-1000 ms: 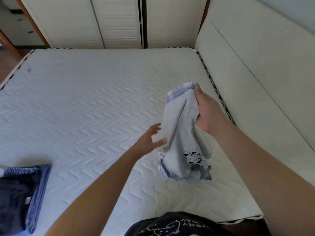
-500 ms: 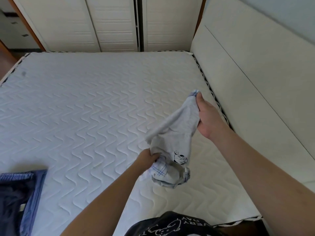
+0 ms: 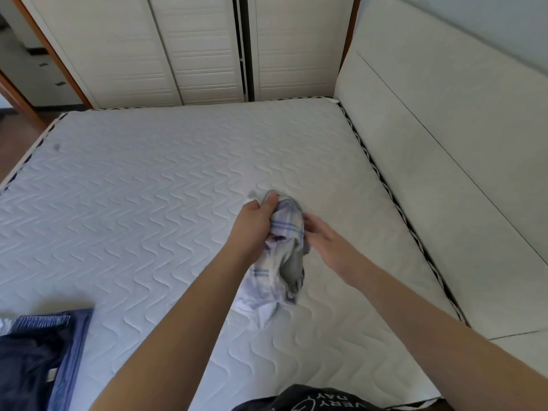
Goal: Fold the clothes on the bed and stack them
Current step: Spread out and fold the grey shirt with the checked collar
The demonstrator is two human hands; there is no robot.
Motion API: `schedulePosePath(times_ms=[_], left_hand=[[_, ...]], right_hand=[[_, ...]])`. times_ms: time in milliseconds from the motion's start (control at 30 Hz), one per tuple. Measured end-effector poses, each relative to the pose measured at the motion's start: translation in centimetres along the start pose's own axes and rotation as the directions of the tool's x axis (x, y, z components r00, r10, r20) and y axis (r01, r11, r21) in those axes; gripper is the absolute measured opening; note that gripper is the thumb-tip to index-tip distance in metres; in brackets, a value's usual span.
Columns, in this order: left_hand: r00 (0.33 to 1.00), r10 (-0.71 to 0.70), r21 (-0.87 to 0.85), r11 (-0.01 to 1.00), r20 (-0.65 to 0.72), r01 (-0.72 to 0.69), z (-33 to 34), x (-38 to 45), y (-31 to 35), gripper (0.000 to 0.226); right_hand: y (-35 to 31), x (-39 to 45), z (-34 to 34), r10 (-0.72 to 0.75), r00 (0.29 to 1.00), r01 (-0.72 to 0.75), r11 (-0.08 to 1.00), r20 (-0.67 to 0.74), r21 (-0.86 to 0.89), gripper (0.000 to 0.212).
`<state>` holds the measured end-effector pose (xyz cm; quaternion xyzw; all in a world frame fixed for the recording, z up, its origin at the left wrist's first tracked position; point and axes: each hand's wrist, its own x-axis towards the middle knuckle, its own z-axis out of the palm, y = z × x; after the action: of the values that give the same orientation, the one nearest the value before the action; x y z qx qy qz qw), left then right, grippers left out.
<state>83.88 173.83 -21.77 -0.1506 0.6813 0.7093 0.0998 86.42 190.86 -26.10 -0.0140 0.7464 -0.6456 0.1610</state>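
A small pale grey garment with blue plaid trim [image 3: 278,262] hangs bunched above the white quilted mattress [image 3: 154,209]. My left hand [image 3: 255,229] grips its upper edge, fingers curled round the cloth. To the right of the garment, my right hand [image 3: 323,238] is stretched out with straight fingers, its fingertips at the plaid edge; I cannot tell if they touch. A pile of dark navy and blue clothes [image 3: 35,354] lies at the lower left of the bed.
The padded cream headboard [image 3: 450,161] runs along the bed's right side. White wardrobe doors [image 3: 189,48] stand beyond the far edge. The mattress's left edge meets a brown floor [image 3: 12,143]. My dark printed shirt [image 3: 305,401] shows at the bottom.
My left hand has taken the garment and lifted it up and away from me. My right hand has let go of the cloth and now lies open beside it.
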Motion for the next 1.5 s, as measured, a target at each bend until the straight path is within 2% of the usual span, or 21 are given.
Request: schedulePosePath(times_ms=[33,100,167,233,267,333,400,467,567,633,800,867,933,1000,1067,1167,1200,1300,1367,1433,1500], left_hand=[[1.000,0.003,-0.034,0.999,-0.004,-0.003,0.3,0.2,0.3,0.046],[1.000,0.020,-0.113,0.993,0.016,-0.018,0.5,0.4,0.9,0.037],[0.998,0.048,-0.193,0.980,0.047,-0.038,0.5,0.5,1.5,0.030],[0.998,0.049,-0.224,0.974,0.043,-0.038,0.4,0.4,2.2,0.030],[0.998,0.055,-0.179,0.982,0.013,-0.052,0.3,0.4,2.3,0.035],[0.987,0.149,0.126,0.982,-0.064,-0.140,-0.3,0.6,2.5,0.050],[0.958,0.272,0.447,0.871,-0.088,-0.206,-1.5,0.8,3.1,0.057],[0.961,0.268,0.531,0.826,-0.071,-0.191,-3.1,1.2,3.7,0.060],[0.975,0.222,0.638,0.752,-0.012,-0.164,-5.0,1.8,4.2,0.060],[0.987,0.153,0.683,0.717,0.039,-0.138,-5.8,2.1,4.3,0.061],[0.981,-0.075,0.628,0.776,0.176,-0.054,-7.3,2.3,4.3,0.089],[0.982,-0.064,0.599,0.799,0.176,-0.055,-7.7,2.5,4.1,0.112],[0.975,0.001,0.588,0.797,0.221,-0.134,-8.2,2.7,4.0,0.118],[0.942,0.053,0.610,0.749,0.331,-0.257,-8.5,2.7,4.0,0.100],[0.914,0.074,0.628,0.704,0.398,-0.331,-8.4,2.6,4.1,0.067],[0.927,0.165,0.642,0.681,0.335,-0.353,-7.7,2.6,4.0,0.017],[0.935,0.180,0.659,0.669,0.306,-0.344,-7.6,2.6,4.0,0.011],[0.948,0.194,0.689,0.651,0.255,-0.318,-7.7,2.8,3.6,0.044],[0.942,0.217,0.696,0.635,0.255,-0.334,-7.8,2.8,3.6,0.053],[0.924,0.270,0.696,0.607,0.272,-0.382,-7.8,2.9,3.3,0.053],[0.900,0.321,0.657,0.615,0.296,-0.436,-7.5,2.9,3.1,0.035]], right_hand=[[0.0,-0.4,0.7,0.005,0.998,-0.012,0.996,0.068,0.092,0.034],[0.1,-0.9,1.2,0.014,0.995,-0.024,0.995,0.104,0.095,0.057],[0.6,-1.0,1.2,0.001,0.996,0.005,0.998,0.090,-0.066,0.064],[1.3,-0.7,0.9,0.014,0.999,0.001,0.953,0.046,-0.304,0.057],[1.8,-0.4,0.6,0.009,1.000,-0.004,0.901,0.008,-0.433,0.048],[2.6,0.1,-0.2,-0.023,0.997,-0.027,0.794,-0.075,-0.608,0.028],[2.4,0.1,-1.5,-0.066,0.993,-0.015,0.753,-0.099,-0.658,0.019],[1.7,-0.1,-3.0,-0.139,0.984,0.015,0.688,-0.112,-0.725,0.018],[0.7,-0.1,-4.9,-0.286,0.955,0.070,0.486,-0.083,-0.871,0.032],[-0.3,0.0,-5.4,-0.341,0.939,0.117,0.424,-0.038,-0.898,0.036],[-2.1,0.3,-6.2,-0.370,0.928,0.197,0.561,-0.031,-0.804,0.042],[-2.3,0.3,-6.6,-0.390,0.920,0.194,0.559,-0.048,-0.806,0.048],[-2.2,0.3,-6.9,-0.429,0.901,0.193,0.523,-0.061,-0.830,0.048],[-2.1,0.3,-7.2,-0.465,0.882,0.193,0.509,-0.079,-0.839,0.046],[-1.9,0.3,-7.5,-0.481,0.871,0.202,0.528,-0.095,-0.825,0.041],[-1.8,0.2,-7.6,-0.462,0.882,0.183,0.511,-0.089,-0.840,0.036],[-1.8,0.1,-7.6,-0.464,0.881,0.178,0.513,-0.097,-0.840,0.035],[-1.7,0.1,-7.8,-0.471,0.877,0.219,0.572,-0.097,-0.790,0.024],[-1.9,-0.1,-8.0,-0.437,0.898,0.257,0.624,-0.057,-0.738,0.013],[-2.0,-0.2,-8.3,-0.399,0.915,0.249,0.677,-0.061,-0.693,0.016],[-1.9,-0.2,-8.3,-0.345,0.930,0.199,0.760,-0.125,-0.618,0.029]])
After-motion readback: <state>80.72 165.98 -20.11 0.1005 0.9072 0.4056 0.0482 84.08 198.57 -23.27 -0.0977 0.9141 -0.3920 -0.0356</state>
